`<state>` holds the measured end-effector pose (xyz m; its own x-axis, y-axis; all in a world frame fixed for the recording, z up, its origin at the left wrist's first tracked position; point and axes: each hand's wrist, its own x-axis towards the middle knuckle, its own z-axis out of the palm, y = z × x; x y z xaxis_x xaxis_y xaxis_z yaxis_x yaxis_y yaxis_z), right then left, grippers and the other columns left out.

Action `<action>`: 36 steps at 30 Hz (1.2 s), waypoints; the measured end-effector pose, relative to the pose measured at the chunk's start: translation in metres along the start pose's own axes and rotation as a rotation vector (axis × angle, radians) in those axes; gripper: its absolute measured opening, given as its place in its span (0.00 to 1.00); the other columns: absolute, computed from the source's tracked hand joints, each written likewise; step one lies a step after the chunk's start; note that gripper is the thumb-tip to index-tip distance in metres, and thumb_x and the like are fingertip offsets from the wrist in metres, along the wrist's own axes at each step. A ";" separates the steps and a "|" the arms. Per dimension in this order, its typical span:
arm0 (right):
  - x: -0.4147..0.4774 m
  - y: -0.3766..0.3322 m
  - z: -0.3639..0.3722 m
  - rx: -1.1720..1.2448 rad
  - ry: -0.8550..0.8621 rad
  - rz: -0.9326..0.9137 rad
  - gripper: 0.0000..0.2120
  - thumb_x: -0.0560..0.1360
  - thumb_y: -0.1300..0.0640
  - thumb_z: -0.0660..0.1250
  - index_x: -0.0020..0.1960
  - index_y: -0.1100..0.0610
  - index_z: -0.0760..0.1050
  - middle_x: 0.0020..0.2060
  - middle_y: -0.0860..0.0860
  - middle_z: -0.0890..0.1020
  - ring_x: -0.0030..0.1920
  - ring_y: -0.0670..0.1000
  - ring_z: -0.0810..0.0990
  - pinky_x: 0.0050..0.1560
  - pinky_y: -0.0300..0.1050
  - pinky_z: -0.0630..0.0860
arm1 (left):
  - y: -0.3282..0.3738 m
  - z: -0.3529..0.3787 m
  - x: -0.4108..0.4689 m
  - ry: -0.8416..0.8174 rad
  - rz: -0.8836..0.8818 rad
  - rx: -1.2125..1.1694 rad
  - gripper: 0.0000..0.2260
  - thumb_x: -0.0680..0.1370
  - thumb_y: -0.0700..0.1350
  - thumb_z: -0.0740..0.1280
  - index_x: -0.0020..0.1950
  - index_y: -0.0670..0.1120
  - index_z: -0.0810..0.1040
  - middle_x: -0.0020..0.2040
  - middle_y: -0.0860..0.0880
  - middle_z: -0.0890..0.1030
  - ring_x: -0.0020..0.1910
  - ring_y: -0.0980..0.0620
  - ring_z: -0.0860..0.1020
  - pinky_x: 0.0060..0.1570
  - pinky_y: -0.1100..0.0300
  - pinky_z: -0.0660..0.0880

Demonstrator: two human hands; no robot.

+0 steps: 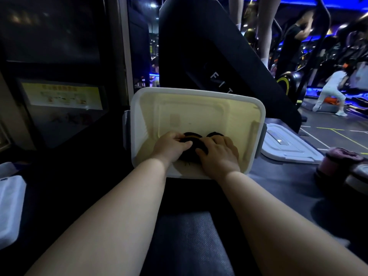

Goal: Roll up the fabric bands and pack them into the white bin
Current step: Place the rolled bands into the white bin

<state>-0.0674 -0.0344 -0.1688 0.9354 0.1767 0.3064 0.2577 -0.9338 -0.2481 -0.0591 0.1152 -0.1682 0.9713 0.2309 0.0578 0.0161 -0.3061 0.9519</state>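
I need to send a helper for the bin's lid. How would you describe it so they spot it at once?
Find the white bin on the floor, where the left hand and right hand press dark rolled bands. Just beyond its right wall a flat white lid lies on the dark floor. Unlike the rounded pinkish items nearer the right edge, it is flat, rectangular and ridged.

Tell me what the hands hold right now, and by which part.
Both hands press on dark rolled fabric bands inside the white bin: left hand on the left side of the front roll, right hand over its right side.
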 end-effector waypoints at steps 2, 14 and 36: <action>0.002 0.000 0.001 -0.002 0.010 0.001 0.21 0.80 0.41 0.55 0.71 0.44 0.65 0.69 0.49 0.67 0.71 0.56 0.60 0.70 0.52 0.58 | -0.002 0.001 0.000 0.020 0.030 0.011 0.22 0.69 0.50 0.76 0.60 0.45 0.79 0.56 0.44 0.82 0.55 0.44 0.80 0.60 0.46 0.76; 0.000 0.000 0.007 0.010 0.016 0.017 0.21 0.80 0.43 0.55 0.72 0.43 0.65 0.70 0.49 0.66 0.71 0.55 0.58 0.69 0.52 0.57 | -0.007 0.007 -0.009 0.098 0.191 0.267 0.16 0.78 0.49 0.68 0.64 0.46 0.76 0.59 0.45 0.81 0.58 0.45 0.78 0.58 0.53 0.75; -0.098 0.029 -0.054 0.106 0.116 -0.039 0.14 0.78 0.56 0.61 0.61 0.52 0.79 0.56 0.53 0.77 0.56 0.57 0.77 0.52 0.47 0.72 | 0.025 0.037 -0.116 0.014 0.218 0.629 0.14 0.79 0.49 0.64 0.63 0.46 0.74 0.62 0.44 0.71 0.62 0.41 0.72 0.60 0.55 0.68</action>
<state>-0.1647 -0.0951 -0.1566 0.8914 0.1691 0.4205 0.3230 -0.8878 -0.3279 -0.1630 0.0468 -0.1625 0.9649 0.1137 0.2369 -0.0405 -0.8265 0.5615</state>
